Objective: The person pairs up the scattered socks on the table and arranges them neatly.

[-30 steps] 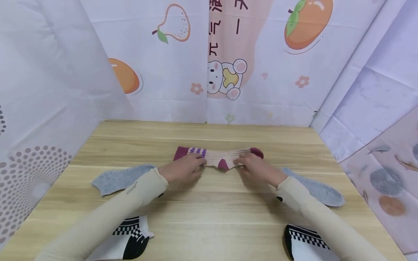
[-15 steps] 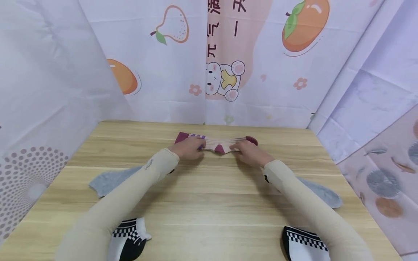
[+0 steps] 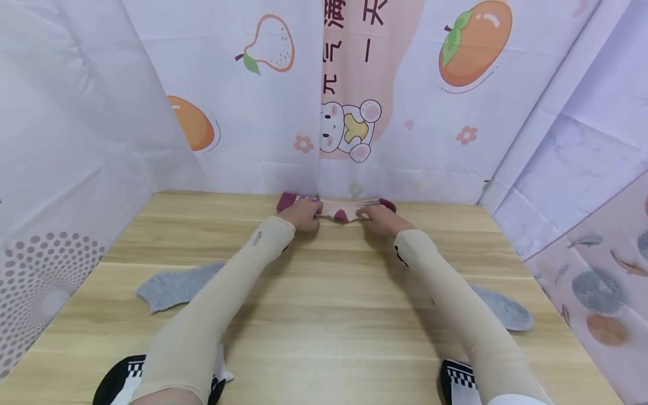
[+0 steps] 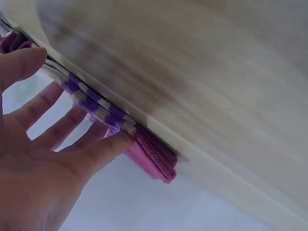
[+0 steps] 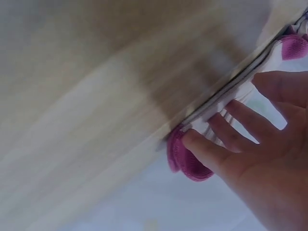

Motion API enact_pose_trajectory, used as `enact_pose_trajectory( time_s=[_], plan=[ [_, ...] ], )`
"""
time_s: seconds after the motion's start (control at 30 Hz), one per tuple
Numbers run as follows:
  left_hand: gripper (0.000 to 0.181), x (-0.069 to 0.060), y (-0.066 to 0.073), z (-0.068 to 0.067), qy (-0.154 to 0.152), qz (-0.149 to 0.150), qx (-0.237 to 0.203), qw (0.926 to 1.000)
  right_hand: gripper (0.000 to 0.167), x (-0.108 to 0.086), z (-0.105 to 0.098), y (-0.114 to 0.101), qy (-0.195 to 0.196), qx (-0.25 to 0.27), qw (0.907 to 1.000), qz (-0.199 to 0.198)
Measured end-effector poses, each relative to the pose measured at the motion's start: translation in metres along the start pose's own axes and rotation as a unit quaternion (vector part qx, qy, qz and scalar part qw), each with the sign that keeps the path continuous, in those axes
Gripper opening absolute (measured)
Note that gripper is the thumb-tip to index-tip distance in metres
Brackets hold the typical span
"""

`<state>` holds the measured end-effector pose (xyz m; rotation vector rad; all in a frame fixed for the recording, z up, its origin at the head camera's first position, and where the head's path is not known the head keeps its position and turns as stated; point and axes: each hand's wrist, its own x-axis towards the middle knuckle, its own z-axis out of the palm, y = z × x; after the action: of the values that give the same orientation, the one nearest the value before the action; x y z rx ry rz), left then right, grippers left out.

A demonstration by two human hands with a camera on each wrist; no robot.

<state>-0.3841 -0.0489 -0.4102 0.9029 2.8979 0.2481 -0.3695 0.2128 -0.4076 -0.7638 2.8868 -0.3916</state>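
On the table (image 3: pixel 329 320), hands (image 3: pixel 302 215) (image 3: pixel 382 220) touch a sock (image 3: pixel 334 209).

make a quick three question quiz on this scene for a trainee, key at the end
1. Which hand is nearer the toe of the maroon-toed sock?
2. That sock lies along which edge of the table? a) near b) far c) left
3. True or false: the grey socks lie nearer the far edge than the black-and-white socks.

Key: 1. right hand; 2. b; 3. true.
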Motion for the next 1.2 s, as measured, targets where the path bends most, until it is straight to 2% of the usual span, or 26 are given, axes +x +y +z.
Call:
enact_pose_trajectory(
  time_s=[0.1,0.17,0.3,0.4,0.47,0.6,0.7,0.8,0.97,1.07,1.2],
  plan=[
    [0.027,0.008,-0.004,0.0,0.002,-0.011,-0.014,0.9998,0.037,0.009,0.0,0.005,-0.003,0.011,0.9998,0.016],
    [0.026,0.017,-0.012,0.006,0.02,-0.001,-0.021,0.9996,0.036,0.015,-0.001,0.008,-0.005,0.019,0.9993,0.033],
    [0.028,0.023,-0.016,0.013,0.026,-0.003,-0.037,0.999,0.04,0.019,-0.003,0.011,-0.01,0.03,0.9977,0.06],
    [0.032,0.016,-0.011,0.014,0.008,-0.011,-0.044,0.9989,0.039,0.017,-0.001,0.01,-0.013,0.024,0.9988,0.04],
    [0.037,0.009,-0.01,0.013,0.014,-0.009,-0.04,0.9991,0.036,0.013,0.003,0.008,-0.005,0.018,0.9997,0.014],
    [0.051,-0.012,-0.009,-0.002,0.032,-0.019,-0.024,0.999,0.032,0.003,0.007,0.002,0.041,0.01,0.9988,-0.025],
    [0.055,-0.027,-0.015,-0.014,0.039,-0.028,-0.025,0.9985,0.035,-0.003,0.006,-0.001,0.064,-0.004,0.9976,-0.027],
    [0.054,-0.047,-0.025,-0.021,0.04,-0.035,-0.041,0.9977,0.042,-0.004,0.004,-0.013,0.069,-0.018,0.9971,-0.025],
    [0.054,-0.089,-0.034,-0.037,0.035,-0.054,-0.074,0.9952,0.052,-0.009,0.002,-0.041,0.091,-0.025,0.9938,-0.059],
    [0.053,-0.116,-0.037,-0.045,0.04,-0.057,-0.07,0.9951,0.048,-0.013,-0.001,-0.056,0.104,-0.025,0.9914,-0.076],
    [0.049,-0.144,-0.039,-0.047,0.046,-0.059,-0.059,0.9954,0.043,-0.017,-0.002,-0.074,0.118,-0.035,0.988,-0.094]
  ],
)
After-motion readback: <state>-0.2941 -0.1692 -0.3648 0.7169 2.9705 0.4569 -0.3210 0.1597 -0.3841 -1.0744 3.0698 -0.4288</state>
